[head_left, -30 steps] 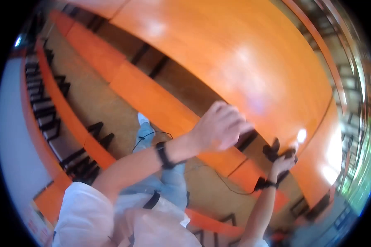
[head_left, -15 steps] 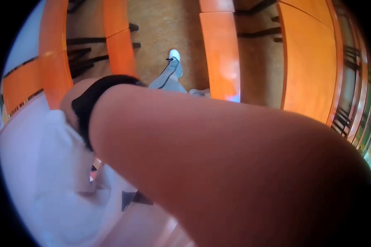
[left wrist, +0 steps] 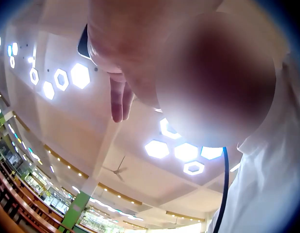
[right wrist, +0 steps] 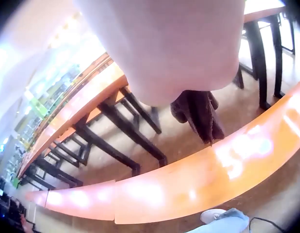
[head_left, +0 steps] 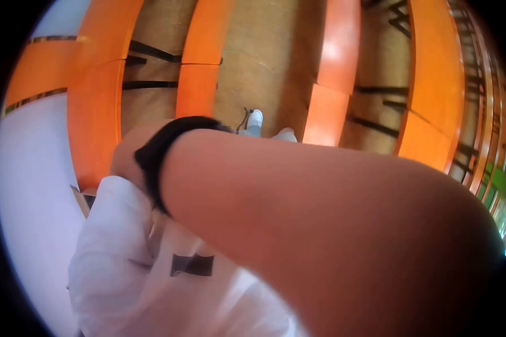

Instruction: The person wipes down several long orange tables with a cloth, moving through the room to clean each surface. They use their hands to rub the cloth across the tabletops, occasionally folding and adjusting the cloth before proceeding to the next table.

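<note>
My left hand (head_left: 320, 219) is raised right in front of the head camera and fills the lower right of that view, its wrist circled by a black band (head_left: 168, 151). In the left wrist view the same hand (left wrist: 133, 53) is up beside the head, with two straight fingers (left wrist: 118, 99) showing; a dark-edged thing (left wrist: 83, 44) is beside it. The right hand (right wrist: 174, 53) is outside the head view. Large at the top of the right wrist view, it has a dark brown, glove-like cloth thing (right wrist: 198, 114) hanging from it; its fingers are hidden.
Orange benches (head_left: 331, 112) and tables (head_left: 433, 84) stand in rows on dark legs over a brown floor (head_left: 253, 56). A white shoe (head_left: 254, 118) is on the floor between benches. A black cord (left wrist: 223, 194) hangs beside the white shirt (left wrist: 266, 189).
My left hand has risen from over the table to close before the head camera. The right hand has left the head view. The view has turned from the wide tabletop to the aisle between benches.
</note>
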`<state>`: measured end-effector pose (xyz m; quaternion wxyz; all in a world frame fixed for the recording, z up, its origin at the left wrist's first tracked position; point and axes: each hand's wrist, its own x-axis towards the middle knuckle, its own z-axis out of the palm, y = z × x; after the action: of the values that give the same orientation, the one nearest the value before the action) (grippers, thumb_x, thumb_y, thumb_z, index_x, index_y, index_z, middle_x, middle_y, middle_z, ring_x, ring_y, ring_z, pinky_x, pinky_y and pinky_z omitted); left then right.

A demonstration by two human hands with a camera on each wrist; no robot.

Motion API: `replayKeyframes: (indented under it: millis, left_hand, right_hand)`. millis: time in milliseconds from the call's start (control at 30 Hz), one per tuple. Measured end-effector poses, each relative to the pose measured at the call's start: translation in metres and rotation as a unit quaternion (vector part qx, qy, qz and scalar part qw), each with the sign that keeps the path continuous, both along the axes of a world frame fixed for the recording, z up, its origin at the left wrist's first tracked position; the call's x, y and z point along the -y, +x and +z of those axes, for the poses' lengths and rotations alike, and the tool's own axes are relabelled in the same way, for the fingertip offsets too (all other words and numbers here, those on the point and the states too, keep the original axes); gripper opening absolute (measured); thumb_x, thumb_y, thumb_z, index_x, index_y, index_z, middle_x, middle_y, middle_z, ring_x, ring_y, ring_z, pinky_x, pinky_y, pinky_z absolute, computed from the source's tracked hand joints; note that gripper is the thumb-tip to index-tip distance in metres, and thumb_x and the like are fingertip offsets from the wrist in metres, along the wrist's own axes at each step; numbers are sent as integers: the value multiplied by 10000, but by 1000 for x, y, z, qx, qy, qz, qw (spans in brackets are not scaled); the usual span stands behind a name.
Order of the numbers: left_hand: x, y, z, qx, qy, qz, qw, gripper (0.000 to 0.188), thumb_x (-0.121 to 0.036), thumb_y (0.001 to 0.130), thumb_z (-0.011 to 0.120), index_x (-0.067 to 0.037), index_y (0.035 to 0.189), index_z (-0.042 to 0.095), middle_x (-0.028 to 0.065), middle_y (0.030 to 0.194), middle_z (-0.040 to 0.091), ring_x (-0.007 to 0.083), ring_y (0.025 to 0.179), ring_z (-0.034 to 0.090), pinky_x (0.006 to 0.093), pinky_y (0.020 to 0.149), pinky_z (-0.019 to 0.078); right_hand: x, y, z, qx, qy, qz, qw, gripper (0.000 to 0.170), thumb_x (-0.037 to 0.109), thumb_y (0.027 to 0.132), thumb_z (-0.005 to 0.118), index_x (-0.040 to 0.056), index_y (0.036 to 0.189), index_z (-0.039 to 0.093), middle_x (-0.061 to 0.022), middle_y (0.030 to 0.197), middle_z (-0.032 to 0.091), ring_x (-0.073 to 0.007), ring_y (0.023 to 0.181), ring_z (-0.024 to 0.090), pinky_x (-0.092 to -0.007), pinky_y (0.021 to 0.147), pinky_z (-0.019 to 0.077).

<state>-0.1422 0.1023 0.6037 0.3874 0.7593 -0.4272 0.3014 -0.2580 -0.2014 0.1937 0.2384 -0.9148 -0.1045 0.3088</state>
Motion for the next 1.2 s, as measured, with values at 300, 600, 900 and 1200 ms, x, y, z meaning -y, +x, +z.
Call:
replayKeyframes:
  millis: [300, 600, 900, 1200]
  left_hand:
    - [-76, 114, 25, -34, -75, 0, 997, 85, -212, 749, 641, -136, 775, 613, -7, 777, 618, 182, 818, 596, 317, 701, 467]
    - [-343, 162, -205, -499, 336, 463, 651, 368, -193, 857, 614, -104, 1210, 563, 106, 1120, 644, 288, 1055, 592, 414, 899, 444]
    - [-393, -16, -399, -754, -3, 493, 434, 296, -252, 955, 485, -84, 1182, 575, 209, 1072, 641, 384, 1011, 608, 447, 858, 489]
    - [-404, -15, -515, -791, -270, 444, 323, 275, -271, 945, 527, -39, 1067, 614, 144, 952, 654, 269, 970, 633, 398, 845, 493]
  right_hand:
    - [91, 117, -70, -17, -139, -143, 980, 247, 172, 885, 509, -43, 857, 628, -173, 835, 640, -283, 729, 620, -397, 656, 507]
    - [-25, 318, -134, -89, -111, -141, 980, 289, 209, 872, 507, -33, 891, 663, -217, 910, 692, -351, 825, 679, -447, 698, 537]
    - [-314, 650, -43, 105, 14, 90, 990, 385, 50, 776, 640, 44, 1148, 542, -254, 1137, 490, -467, 1054, 533, -488, 927, 475]
    - [-480, 849, -2, 194, 47, 20, 980, 416, 100, 807, 616, 55, 1214, 539, -215, 1131, 506, -416, 1049, 546, -470, 894, 471]
